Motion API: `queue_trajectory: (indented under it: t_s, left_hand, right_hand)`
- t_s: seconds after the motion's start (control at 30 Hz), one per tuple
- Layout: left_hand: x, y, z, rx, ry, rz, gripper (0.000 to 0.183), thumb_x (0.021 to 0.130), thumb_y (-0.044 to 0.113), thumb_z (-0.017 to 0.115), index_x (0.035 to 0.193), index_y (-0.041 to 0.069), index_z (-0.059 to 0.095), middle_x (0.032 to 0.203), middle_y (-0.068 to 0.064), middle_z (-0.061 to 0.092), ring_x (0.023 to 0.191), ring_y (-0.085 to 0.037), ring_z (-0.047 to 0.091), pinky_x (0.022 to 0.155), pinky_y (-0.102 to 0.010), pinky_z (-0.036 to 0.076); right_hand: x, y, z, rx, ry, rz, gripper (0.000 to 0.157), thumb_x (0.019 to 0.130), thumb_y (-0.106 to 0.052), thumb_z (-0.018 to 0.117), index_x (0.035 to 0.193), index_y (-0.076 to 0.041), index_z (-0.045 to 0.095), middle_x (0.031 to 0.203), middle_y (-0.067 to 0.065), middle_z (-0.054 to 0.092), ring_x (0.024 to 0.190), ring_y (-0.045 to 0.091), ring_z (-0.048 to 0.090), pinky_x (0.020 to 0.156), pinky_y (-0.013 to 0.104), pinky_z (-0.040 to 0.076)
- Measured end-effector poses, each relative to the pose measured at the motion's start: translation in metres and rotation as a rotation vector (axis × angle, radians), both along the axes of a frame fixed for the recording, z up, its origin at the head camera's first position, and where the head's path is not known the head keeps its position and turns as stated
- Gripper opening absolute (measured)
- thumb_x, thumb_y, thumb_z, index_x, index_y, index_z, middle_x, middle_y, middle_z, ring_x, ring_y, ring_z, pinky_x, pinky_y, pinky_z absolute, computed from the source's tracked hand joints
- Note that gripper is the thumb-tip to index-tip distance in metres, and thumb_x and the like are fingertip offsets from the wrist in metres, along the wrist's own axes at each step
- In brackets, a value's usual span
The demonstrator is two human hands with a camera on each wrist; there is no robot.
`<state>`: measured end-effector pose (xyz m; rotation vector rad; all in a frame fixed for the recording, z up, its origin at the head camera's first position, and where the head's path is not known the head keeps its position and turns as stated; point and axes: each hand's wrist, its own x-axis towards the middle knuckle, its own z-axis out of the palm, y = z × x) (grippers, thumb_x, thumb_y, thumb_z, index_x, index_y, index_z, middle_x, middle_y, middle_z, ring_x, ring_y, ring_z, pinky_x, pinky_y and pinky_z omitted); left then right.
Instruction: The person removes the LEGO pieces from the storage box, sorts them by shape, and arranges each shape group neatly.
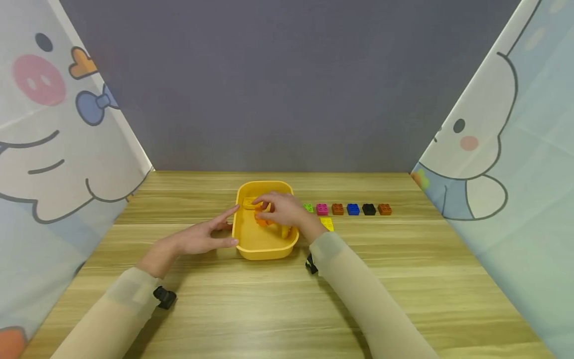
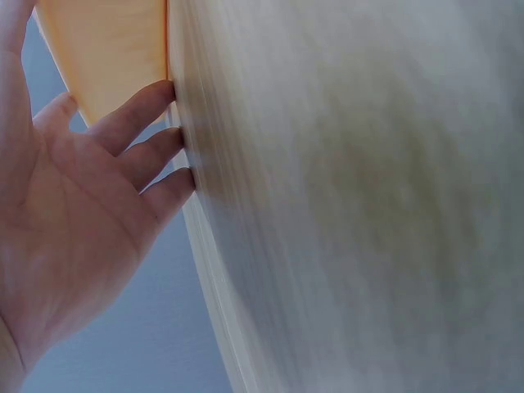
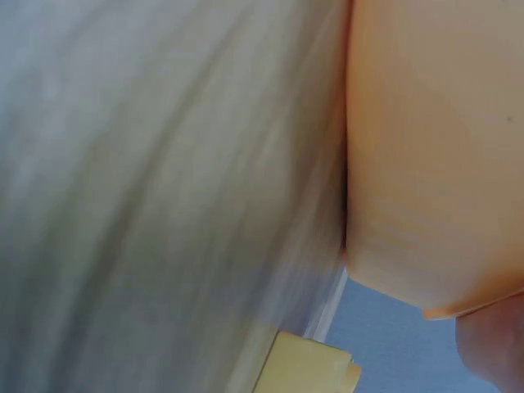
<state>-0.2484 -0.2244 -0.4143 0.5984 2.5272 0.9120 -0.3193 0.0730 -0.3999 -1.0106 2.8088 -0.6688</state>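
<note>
Wood-grained tabletop (image 1: 215,314) bearing a yellow bin (image 1: 264,255) of toy pieces.
Left hand (image 1: 202,240), fingers extended, touches its left wall; right hand (image 1: 285,209) is inside, beside an orange piece (image 1: 260,219), grip indiscernible. Risk: a forearm catching the right rim could tilt the bin.

From above, the head view looked forward and down across the worktop (image 1: 251,309); both wrist views, tilted sideways, faced low along it at close range, each sharing the yellow bin (image 1: 265,254) with the head view.
</note>
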Motion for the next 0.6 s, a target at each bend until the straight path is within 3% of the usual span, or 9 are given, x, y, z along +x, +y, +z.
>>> queue_trajectory:
  t_s: [0.17,0.3,0.47,0.6]
  left_hand:
    - [-0.0006,0.0006,0.0006,0.001,-0.012,0.001,0.101,0.103,0.063,0.069,0.177,0.041,0.005,0.171,-0.023,0.046,0.16,-0.052,0.039,0.123,-0.082,0.028]
    - [-0.0004,-0.0001,0.0009,0.001,-0.014,0.001,0.101,0.103,0.063,0.069,0.178,0.04,0.005,0.171,-0.024,0.046,0.16,-0.052,0.04,0.124,-0.082,0.028]
    - [-0.0001,-0.0005,0.0009,0.002,-0.013,0.002,0.101,0.103,0.063,0.069,0.177,0.042,0.005,0.171,-0.023,0.046,0.16,-0.052,0.04,0.123,-0.082,0.028]
    - [-0.0001,-0.0006,0.0008,0.004,-0.012,0.0,0.101,0.103,0.063,0.07,0.177,0.042,0.005,0.17,-0.024,0.047,0.159,-0.052,0.04,0.124,-0.081,0.028]
  right_hand:
    - [0.0,-0.0012,0.0007,0.144,0.068,0.009,0.046,0.107,-0.053,0.069,0.15,-0.037,0.067,0.116,-0.007,0.071,0.1,0.012,0.064,0.093,0.034,0.052]
    - [-0.0005,-0.0038,0.0001,0.21,0.069,0.012,0.046,0.108,-0.054,0.066,0.153,-0.042,0.065,0.109,-0.008,0.068,0.1,0.014,0.06,0.104,0.04,0.047]
    - [0.0002,-0.0044,-0.0002,0.218,0.043,0.01,0.044,0.11,-0.049,0.065,0.154,-0.045,0.063,0.119,-0.009,0.075,0.108,0.015,0.062,0.123,0.049,0.039]
    - [0.0007,-0.0027,0.0002,0.17,0.012,0.016,0.044,0.11,-0.043,0.067,0.154,-0.044,0.063,0.133,-0.009,0.076,0.113,0.014,0.065,0.124,0.051,0.04]
